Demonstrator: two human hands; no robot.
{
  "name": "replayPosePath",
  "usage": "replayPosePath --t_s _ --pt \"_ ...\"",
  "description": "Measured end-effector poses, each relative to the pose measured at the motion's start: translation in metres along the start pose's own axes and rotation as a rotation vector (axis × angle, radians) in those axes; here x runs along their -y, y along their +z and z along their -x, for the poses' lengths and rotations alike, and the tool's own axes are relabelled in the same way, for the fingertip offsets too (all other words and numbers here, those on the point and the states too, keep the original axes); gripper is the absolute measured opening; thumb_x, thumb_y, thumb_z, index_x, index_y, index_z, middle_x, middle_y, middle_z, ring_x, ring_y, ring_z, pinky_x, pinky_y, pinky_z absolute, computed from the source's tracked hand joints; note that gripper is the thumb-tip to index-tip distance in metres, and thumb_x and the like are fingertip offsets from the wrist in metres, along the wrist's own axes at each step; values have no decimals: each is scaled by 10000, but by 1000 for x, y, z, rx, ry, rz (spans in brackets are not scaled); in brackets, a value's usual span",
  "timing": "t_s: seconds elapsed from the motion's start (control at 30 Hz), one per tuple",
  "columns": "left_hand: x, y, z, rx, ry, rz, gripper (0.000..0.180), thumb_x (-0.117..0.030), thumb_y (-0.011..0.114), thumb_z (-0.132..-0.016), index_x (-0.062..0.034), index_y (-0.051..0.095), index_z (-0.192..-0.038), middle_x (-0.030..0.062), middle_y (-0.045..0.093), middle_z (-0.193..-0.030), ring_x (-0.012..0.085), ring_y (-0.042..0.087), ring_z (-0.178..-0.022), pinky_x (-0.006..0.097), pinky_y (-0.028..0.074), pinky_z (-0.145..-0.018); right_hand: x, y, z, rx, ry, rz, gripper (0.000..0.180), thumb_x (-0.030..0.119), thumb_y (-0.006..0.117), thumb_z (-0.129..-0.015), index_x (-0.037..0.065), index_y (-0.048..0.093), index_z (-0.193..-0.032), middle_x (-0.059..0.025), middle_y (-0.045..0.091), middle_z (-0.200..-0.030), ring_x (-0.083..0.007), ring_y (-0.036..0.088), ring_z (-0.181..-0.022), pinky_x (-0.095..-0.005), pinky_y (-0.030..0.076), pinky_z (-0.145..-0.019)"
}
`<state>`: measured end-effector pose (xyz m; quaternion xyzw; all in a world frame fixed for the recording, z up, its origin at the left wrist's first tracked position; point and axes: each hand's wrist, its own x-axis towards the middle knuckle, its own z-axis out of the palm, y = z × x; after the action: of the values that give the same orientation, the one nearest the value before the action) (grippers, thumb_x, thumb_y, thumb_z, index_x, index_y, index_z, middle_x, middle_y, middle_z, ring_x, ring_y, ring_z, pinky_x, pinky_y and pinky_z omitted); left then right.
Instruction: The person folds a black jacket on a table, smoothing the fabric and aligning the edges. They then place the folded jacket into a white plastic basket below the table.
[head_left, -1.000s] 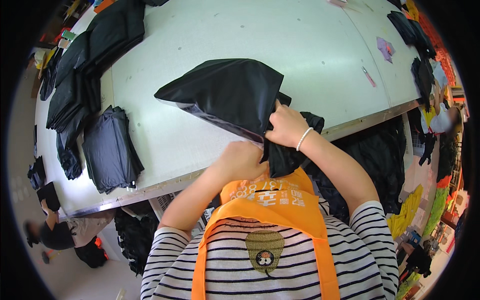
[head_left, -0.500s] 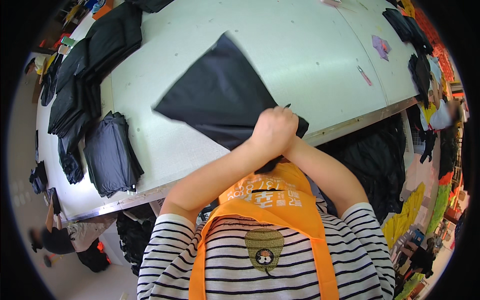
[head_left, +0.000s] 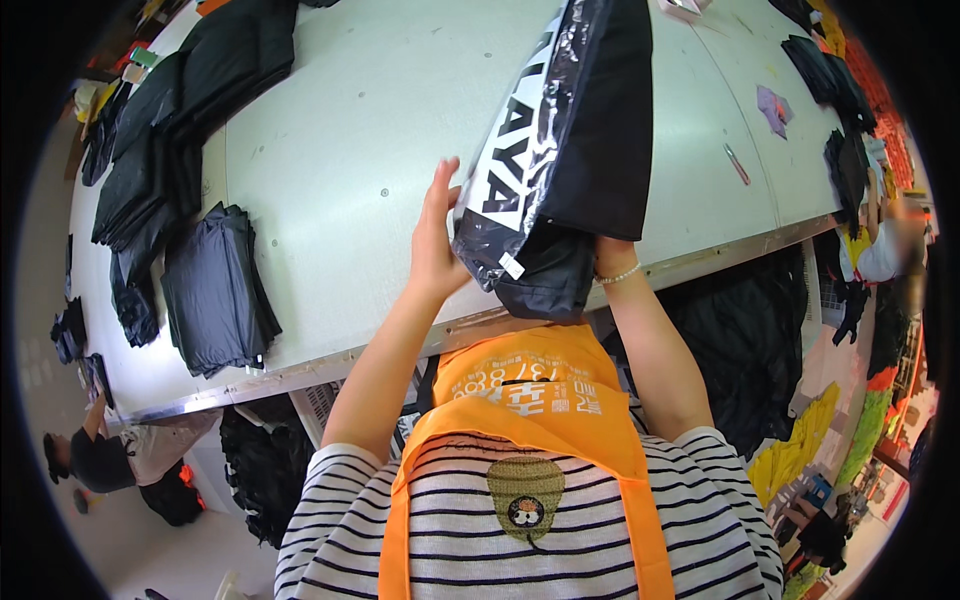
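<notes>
Above the table's near edge, a folded black fabric piece [head_left: 605, 130] is held up at a slant. Its left face is glossy like plastic film and bears a white panel [head_left: 510, 165] with large dark lettering; a small white label [head_left: 511, 265] sits near its lower end. My left hand [head_left: 435, 235] is beside that glossy face, fingers spread and pointing up; its thumb side goes behind the piece. My right hand [head_left: 607, 260], with a beaded bracelet at the wrist, holds the lower right part; the fabric hides its fingers.
The pale table [head_left: 330, 180] carries a row of folded black fabric stacks [head_left: 150, 190] and a separate black stack [head_left: 215, 290] at left. A red-handled tool [head_left: 737, 165] and a purple scrap [head_left: 773, 110] lie at right. Black cloth [head_left: 740, 340] fills the space below the edge. Other people are at both sides.
My crossed forearms have come apart. The fabric piece has swung up and to the right, bringing its glossy lettered side into view. My left hand has moved to its left side.
</notes>
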<state>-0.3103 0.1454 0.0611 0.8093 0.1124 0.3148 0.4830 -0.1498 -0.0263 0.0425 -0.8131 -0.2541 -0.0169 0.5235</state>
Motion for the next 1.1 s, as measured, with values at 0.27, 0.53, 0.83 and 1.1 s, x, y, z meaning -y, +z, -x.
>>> replayPosePath --t_s 0.27,0.53,0.83,1.1 --pt "-22 7 11 63 70 -251 824 105 626 -676 -131 379 -1426 200 637 -1095 354 658 -836 374 539 -698 8 11 -31 -49 -44 12 580 331 620 -826 4 480 -1284 -207 411 -1406 -315 402 -1267 -365 291 -1073" --pt "-1 53 63 -85 -511 212 745 166 446 -806 -99 248 -1473 133 605 -1055 160 576 -1001 211 416 -830 7 49 -52 171 -192 208 654 355 559 -912 -16 334 -1402 -194 347 -1455 -286 321 -1352 -354 237 -1133" --pt "12 37 55 -390 -780 1251 390 19 436 -876 -32 440 -1263 125 552 -1196 255 594 -1057 390 535 -883 143 28 -14 558 -838 -167 224 209 651 -817 -5 659 -881 -164 644 -864 -337 615 -795 -384 497 -778" --pt "-26 1 2 -116 -794 603 294 -149 539 -907 48 563 -1124 130 660 -994 242 646 -927 344 501 -901 63 33 37 486 366 -724 293 283 561 -944 -8 596 -948 -51 649 -915 -84 608 -768 -237 468 -635"
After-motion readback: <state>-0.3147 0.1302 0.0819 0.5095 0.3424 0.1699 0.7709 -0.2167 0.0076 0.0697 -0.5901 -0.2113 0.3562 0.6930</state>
